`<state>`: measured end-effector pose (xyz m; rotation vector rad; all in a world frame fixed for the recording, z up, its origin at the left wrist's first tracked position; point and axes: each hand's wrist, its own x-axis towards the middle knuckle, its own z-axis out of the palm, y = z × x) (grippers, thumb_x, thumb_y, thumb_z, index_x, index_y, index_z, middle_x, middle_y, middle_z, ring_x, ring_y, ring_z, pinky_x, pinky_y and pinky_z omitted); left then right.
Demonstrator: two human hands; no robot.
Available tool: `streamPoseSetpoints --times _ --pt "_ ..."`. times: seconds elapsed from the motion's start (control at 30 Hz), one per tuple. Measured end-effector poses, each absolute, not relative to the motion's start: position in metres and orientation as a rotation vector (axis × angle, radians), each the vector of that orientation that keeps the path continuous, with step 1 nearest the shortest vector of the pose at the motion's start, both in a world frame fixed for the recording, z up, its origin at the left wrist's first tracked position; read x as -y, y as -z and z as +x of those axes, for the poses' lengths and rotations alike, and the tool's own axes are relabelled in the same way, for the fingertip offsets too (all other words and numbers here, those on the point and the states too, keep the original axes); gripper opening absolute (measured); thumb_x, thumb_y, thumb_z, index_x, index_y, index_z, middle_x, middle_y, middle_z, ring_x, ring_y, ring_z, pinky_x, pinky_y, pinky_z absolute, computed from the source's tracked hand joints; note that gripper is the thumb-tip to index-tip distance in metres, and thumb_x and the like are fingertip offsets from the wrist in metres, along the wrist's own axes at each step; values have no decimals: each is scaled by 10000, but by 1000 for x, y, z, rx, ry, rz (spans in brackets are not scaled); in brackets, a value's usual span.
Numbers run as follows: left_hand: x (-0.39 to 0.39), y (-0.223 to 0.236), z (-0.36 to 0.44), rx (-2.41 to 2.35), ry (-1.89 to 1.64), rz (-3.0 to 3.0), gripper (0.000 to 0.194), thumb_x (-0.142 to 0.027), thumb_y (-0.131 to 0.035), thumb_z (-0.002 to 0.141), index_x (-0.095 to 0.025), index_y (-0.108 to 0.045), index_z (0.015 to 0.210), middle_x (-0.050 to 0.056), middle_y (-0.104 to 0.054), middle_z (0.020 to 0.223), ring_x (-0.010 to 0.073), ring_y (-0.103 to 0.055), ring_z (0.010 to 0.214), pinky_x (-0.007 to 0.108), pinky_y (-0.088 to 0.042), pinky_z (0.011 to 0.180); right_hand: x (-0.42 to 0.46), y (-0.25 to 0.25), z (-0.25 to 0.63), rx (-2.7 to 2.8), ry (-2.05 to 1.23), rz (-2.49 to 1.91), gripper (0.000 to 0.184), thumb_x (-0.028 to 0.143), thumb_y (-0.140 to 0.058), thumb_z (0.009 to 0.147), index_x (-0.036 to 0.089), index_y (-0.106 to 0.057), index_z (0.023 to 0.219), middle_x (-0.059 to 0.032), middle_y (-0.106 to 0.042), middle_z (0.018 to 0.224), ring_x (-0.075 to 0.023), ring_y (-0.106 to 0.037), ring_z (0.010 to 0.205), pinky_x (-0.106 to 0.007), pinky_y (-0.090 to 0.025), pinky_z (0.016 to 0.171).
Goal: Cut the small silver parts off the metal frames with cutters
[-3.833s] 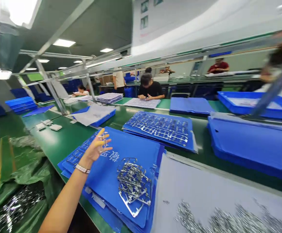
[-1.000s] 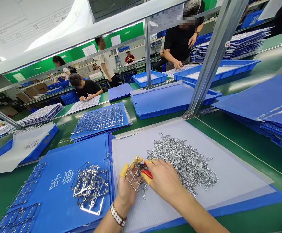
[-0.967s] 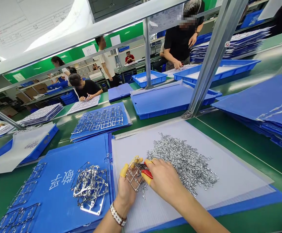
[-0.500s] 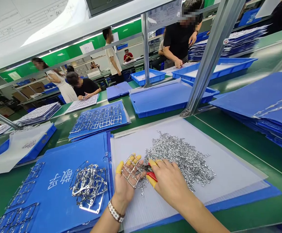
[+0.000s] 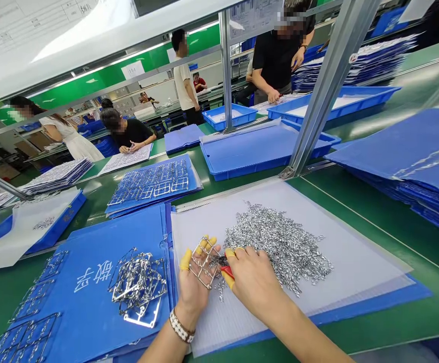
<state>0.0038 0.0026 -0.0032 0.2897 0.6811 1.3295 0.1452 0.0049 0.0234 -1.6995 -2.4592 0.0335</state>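
At 9 o'clock, a tangle of stamped metal frames lies on a blue folder. The left hand curls its yellow-capped fingers around one metal frame; just beside it, the right hand grips red-handled snips. At 1 o'clock, small metal pieces heap on a translucent sheet, over the green table.

"Qty, quick?"
"2 hands of mine: L hand, R hand."
"Tools?"
"1 pr red-handled snips, 1 metal frame."
"Else?"
"3 blue trays, 1 beaded wristband."
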Motion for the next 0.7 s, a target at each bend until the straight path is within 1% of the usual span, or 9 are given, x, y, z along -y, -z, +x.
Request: streamPoseSetpoints --times 0.13,0.23,0.3,0.4,0.47,0.57,0.7 --pt "-3 6 5 -742 -1367 318 448 -437 -429 886 -163 -612 1189 122 -540 1339 284 -482 1233 333 -481 800 -6 -26 142 2493 -9 -1696 149 242 -527 857 166 -613 952 -96 -646 876 -267 -573 843 -377 -345 697" --pt "-3 6 3 -741 -1366 303 455 -450 -437 873 -167 -620 1179 123 -547 1331 292 -489 1227 342 -484 803 -8 -26 142 2503 -7 -1699 135 192 -525 848 166 -621 939 -92 -646 856 -256 -580 820 -369 -349 685" --pt "-4 4 2 -717 -1372 287 458 -447 -437 870 -164 -621 1180 125 -544 1334 296 -496 1221 349 -486 813 -7 -26 143 2489 -7 -1696 163 221 -542 848 164 -622 978 -92 -647 864 -260 -578 831 -375 -352 691" --pt "-4 0 1 -690 -1386 272 458 -430 -441 870 -160 -609 1200 125 -540 1338 287 -507 1212 314 -496 756 -2 -24 144 2467 6 -1683 293 279 -565 844 160 -596 1110 -102 -651 927 -272 -560 882 -390 -349 723" --pt "-4 -3 1 -682 -1409 264 454 -416 -441 872 -157 -605 1206 125 -541 1338 283 -517 1201 312 -499 751 3 -23 142 2462 -13 -1663 342 309 -568 844 172 -578 1157 -99 -649 958 -276 -547 903 -399 -341 737" --pt "-5 -3 1 -678 -1437 255 456 -422 -428 877 -152 -610 1196 128 -536 1343 285 -529 1185 344 -499 798 11 -21 137 2461 -83 -1630 311 330 -568 844 200 -587 1127 -80 -649 939 -268 -540 893 -398 -329 737" --pt "-5 1 2 -695 -1453 263 456 -429 -425 877 -152 -618 1183 127 -531 1348 278 -534 1183 326 -500 792 13 -19 131 2447 -104 -1620 309 338 -583 835 193 -586 1109 -78 -649 925 -264 -535 886 -389 -323 735"
